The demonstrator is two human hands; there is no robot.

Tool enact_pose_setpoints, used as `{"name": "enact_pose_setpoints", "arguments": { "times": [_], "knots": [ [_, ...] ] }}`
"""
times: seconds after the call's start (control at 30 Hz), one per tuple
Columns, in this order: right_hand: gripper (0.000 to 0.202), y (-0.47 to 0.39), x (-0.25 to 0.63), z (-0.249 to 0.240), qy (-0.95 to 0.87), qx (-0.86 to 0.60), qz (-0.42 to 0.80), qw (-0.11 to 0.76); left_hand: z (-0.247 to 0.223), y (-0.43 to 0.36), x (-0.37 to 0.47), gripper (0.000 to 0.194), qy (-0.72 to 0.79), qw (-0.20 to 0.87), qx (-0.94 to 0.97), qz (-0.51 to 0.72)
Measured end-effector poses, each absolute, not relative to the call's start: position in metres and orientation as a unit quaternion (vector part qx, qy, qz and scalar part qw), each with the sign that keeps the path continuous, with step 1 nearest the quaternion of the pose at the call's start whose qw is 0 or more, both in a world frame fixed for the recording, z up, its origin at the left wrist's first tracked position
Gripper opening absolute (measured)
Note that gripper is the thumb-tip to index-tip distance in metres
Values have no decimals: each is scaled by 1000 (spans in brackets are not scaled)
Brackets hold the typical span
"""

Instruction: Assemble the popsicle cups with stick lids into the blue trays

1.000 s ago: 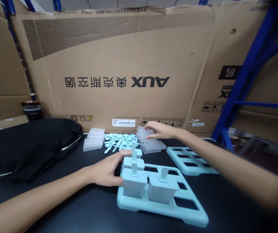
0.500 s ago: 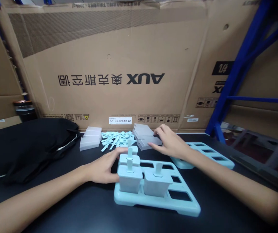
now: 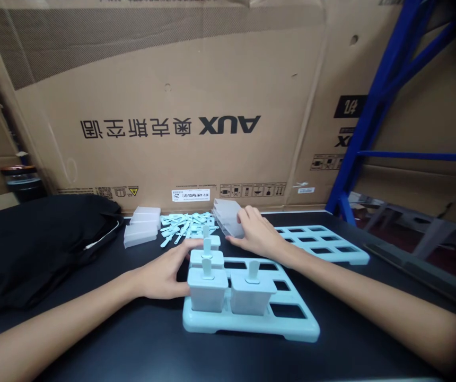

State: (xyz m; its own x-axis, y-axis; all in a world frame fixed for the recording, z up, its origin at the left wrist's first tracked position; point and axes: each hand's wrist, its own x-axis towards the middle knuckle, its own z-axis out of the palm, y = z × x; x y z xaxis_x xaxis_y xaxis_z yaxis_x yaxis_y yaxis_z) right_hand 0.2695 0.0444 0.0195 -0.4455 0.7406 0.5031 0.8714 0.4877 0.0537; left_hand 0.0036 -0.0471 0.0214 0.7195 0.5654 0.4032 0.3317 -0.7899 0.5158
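Observation:
A light-blue popsicle mold tray (image 3: pixel 252 327) lies in front of me. Popsicle molds (image 3: pixel 253 297) with stick-handled blue lids fill its left column and one near slot beside it. Along the left column, my left hand (image 3: pixel 162 273) is curved around the molds, its thumb against the near one and a finger by the far one. My right hand (image 3: pixel 262 233) reaches behind the tray, thumb and fingers closed on a translucent mold cup (image 3: pixel 234 227) in the right-hand group. Its fingertips are partly hidden. Several loose blue stick lids (image 3: pixel 188 225) lie in a pile between the hands.
More translucent cups (image 3: pixel 140 234) sit left of the pile. A second blue tray (image 3: pixel 323 244) lies at the back right. Black cloth (image 3: pixel 41 239) and a dark jar (image 3: pixel 23 183) are at the left. A cardboard box (image 3: pixel 164 159) and blue rack post (image 3: pixel 365 122) border the table.
My right hand has moved in on the translucent cup and closed around it. My left hand stays by the left molds. The whole view has shifted slightly.

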Motion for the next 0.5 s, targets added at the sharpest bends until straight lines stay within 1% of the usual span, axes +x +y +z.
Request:
{"name": "enact_pose_setpoints", "arguments": {
  "times": [0.3, 0.5],
  "knots": [
    [44, 49, 273, 19, -835, -476, -138, 239, 20, -45, 4, 71, 251, 211, 904, 276],
    [44, 50, 274, 17, -838, -479, -113, 236, 21, -46, 4, 71, 242, 217, 904, 278]
  ]
}}
